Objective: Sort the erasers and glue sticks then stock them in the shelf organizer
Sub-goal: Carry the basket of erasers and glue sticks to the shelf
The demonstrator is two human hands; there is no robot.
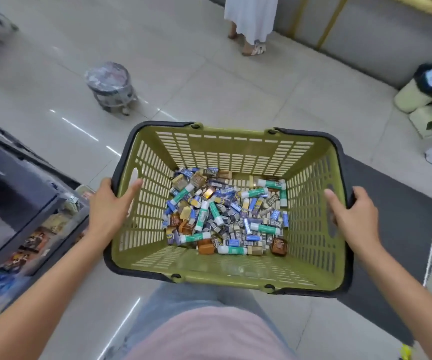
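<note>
I carry an olive-green slatted basket (235,149) with a black rim above the tiled floor. My left hand (111,203) grips its left rim, thumb stretched along the inside wall and fingers wrapped outside. On the opposite side, my right hand (350,211) grips the right rim the same way. A mixed heap lies in the basket bottom: several teal-and-white glue sticks (254,192), several blue and grey sleeved erasers (246,226) and a few brown wrapped erasers (279,246).
A shelf unit with packaged goods (28,229) runs along the left. On the floor ahead stands a small wrapped stool (111,84). A person in a white skirt (251,19) stands at the back. A bin and boxes (425,100) sit right; a dark mat (391,229) lies under the basket.
</note>
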